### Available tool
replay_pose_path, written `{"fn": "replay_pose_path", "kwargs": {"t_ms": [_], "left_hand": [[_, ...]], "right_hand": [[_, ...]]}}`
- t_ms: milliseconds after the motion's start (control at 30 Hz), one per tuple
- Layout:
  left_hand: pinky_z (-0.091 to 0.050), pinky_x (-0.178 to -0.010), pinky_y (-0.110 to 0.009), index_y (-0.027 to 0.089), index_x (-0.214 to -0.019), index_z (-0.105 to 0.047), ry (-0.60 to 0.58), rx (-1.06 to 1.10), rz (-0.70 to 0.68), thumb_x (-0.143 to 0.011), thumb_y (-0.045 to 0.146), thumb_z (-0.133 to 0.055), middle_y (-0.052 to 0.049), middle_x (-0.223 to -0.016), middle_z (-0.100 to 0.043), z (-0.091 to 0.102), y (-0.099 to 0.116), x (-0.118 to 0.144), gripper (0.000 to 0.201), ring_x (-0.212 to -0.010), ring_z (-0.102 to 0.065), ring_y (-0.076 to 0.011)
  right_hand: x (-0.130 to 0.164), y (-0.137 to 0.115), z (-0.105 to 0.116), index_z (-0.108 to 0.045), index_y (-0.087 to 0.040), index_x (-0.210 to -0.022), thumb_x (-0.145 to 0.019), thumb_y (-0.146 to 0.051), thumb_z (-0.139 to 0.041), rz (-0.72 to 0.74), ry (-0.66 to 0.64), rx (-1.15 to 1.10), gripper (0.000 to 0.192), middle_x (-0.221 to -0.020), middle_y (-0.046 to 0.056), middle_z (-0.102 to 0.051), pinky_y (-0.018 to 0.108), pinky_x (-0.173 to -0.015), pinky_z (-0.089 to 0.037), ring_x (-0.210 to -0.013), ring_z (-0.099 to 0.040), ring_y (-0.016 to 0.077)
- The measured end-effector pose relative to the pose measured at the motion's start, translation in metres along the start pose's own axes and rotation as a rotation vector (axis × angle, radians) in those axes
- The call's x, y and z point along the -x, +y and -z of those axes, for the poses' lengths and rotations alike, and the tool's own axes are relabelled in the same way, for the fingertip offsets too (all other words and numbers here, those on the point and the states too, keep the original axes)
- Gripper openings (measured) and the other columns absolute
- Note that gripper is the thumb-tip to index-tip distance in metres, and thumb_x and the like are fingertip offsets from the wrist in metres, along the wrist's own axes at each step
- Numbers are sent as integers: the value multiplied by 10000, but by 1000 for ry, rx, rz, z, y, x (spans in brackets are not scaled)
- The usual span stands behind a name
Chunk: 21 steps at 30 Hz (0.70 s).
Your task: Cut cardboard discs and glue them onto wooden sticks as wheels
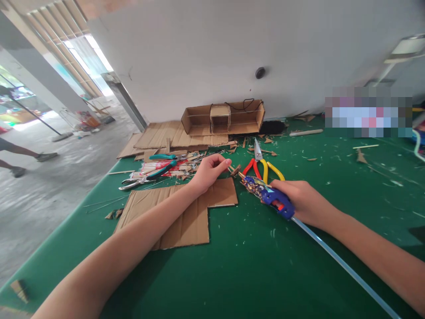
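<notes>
matt brown cardboard sheet [186, 212] on green felt-like table [265, 266]; glossy blue plastic glue gun [268, 195].

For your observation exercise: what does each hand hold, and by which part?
The right hand grips a blue glue gun by its handle. The left hand pinches a small stick at its end, by the nozzle.

Green table covering [252, 266]: strewn with pale shavings and cardboard scraps. Notched cardboard sheet [186, 212]: laid flat at centre. Cardboard box frame [222, 117], open-fronted with a small inner compartment: stood at 12 o'clock from the sheet, against the white wall [232, 44]. Corrugated cardboard panels [166, 135]: stacked at 11 o'clock. Teal-handled pliers [156, 170]: set among stick scraps at 10 o'clock. Red-and-yellow-handled cutters [260, 166]: placed at 2 o'clock. Wooden stick [305, 132]: left at 1 o'clock. Grey floor [49, 177]: seen at 9 o'clock.
</notes>
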State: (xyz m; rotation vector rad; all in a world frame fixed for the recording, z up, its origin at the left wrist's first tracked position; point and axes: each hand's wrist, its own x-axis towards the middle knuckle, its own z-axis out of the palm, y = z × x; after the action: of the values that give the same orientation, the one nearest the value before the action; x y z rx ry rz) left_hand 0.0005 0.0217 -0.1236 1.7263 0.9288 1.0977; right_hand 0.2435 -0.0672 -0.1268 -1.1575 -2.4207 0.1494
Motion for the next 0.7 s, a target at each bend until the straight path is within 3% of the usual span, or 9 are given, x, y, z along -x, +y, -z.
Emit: {"fn": "replay_pose_path", "kwargs": {"t_ms": [233, 567, 633, 700], "left_hand": [[-314, -556, -235, 158, -620, -502, 16, -19, -3, -764, 459, -586, 24, -588, -496, -1, -2, -1, 344, -559, -418, -89], [-292, -532, -227, 155, -611, -480, 79, -15, -13, -771, 444, -586, 25, -566, -467, -1, -1, 0, 347, -549, -397, -86], [-297, -533, -225, 152, -621, -490, 100, -10, -8, -776, 439, -580, 21, -572, -471, -1, 0, 0, 338, -553, -402, -86], [-299, -527, -223, 150, -631, -507, 120, -3, 3, -773, 438, -580, 21, -572, -472, -1, 1, -1, 329, -547, -402, -85]], "right_hand": [[-1, -3, 1, -519, -188, -825, -833, -293, -460, 39, -31, 116, 121, -686, 50, -624, 263, -496, -376, -570, -569, 171], [6, 17, 9, -569, -168, -969, -825, -326, -483, 41, 91, 255, 230, -882, 98, -690, 296, -559, -442, -727, -650, 219], [7, 23, 19, -575, -180, -969, -797, -295, -493, -36, 120, 385, 223, -912, 97, -691, 297, -545, -429, -767, -650, 237], [6, 28, 30, -556, -192, -1044, -773, -264, -497, -236, 117, 519, 286, -961, 100, -683, 295, -522, -404, -806, -643, 254]]}}
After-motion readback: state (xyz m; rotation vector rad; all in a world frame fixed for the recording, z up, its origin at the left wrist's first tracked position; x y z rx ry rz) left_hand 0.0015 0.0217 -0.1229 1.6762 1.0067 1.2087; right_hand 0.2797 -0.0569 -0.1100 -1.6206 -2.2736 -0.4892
